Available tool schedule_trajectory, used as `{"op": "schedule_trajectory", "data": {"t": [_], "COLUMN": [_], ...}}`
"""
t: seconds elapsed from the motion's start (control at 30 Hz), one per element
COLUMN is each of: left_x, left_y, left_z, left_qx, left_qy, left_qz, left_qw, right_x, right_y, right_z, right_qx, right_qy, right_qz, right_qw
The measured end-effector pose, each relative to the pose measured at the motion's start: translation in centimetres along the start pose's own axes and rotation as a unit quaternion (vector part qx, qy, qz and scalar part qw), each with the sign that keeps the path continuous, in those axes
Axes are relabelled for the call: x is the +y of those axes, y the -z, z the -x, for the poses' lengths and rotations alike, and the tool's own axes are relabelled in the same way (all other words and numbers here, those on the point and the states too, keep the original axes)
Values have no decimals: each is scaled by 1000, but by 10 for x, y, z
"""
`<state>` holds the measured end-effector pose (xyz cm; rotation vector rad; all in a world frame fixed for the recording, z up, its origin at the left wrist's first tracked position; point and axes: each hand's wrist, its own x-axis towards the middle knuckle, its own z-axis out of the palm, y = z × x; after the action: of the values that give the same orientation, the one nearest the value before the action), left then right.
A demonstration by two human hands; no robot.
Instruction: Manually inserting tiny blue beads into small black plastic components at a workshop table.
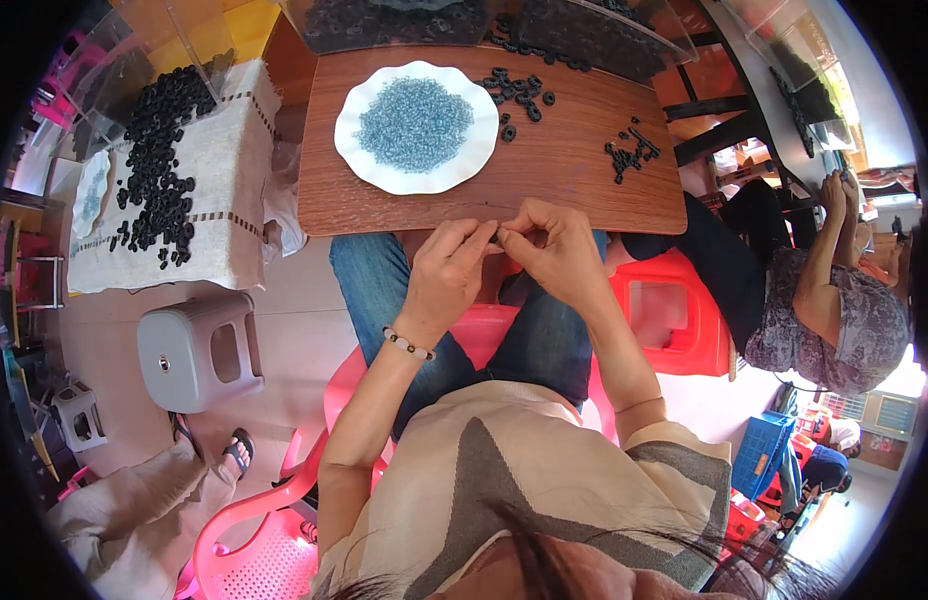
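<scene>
My left hand and my right hand meet just off the near edge of the wooden table. Their fingertips pinch a small black piece between them; fingers cover most of it, so its exact kind is hidden. Beyond the hands stands a white plate with a wavy rim, heaped with tiny clear bluish rings. Black ring-shaped parts lie scattered to the right of the plate. Further right is a small cluster of thin black pieces.
Clear bins with black parts line the table's far edge. On the left, a cloth-covered table carries a pile of black rings. A grey stool, a red stool and a pink chair stand around me. People sit at both sides.
</scene>
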<state>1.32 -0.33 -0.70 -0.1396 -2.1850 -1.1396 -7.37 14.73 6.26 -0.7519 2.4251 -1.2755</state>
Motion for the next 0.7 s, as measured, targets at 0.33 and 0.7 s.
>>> {"op": "schedule_trajectory", "data": {"t": [0.33, 0.7], "left_x": [3, 4], "left_y": [2, 6], "left_z": [-5, -12], "left_qx": [-12, 25], "left_qy": [40, -37], "left_qz": [60, 34], "left_qw": [997, 998], "right_x": [33, 40], "right_y": [24, 19], "right_z": [-17, -10], "right_qx": [-155, -281], "right_qy": [-82, -123], "right_qz": [-262, -413], "right_qw": [949, 857]}}
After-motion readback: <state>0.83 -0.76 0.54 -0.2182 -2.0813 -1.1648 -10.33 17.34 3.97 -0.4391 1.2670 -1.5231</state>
